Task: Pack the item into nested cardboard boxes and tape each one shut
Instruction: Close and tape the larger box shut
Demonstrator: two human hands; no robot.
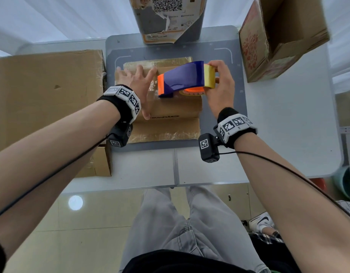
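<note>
left hand [137, 79] lies spread, pinning the box [166, 111] steady; right hand [219, 83] grip wraps the tape dispenser [184, 78] for sealing.

- box [166, 113] on mat [219, 56], mid table [288, 125]
- tape dispenser [182, 79] on box
- flat carton [46, 95] left
- open carton [278, 40] right
- printed carton [166, 18] behind

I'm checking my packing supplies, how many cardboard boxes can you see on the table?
4: flat brown cardboard box mid-table on the mat, large closed one left, open one far right, printed box at back. More may be hidden.
</note>
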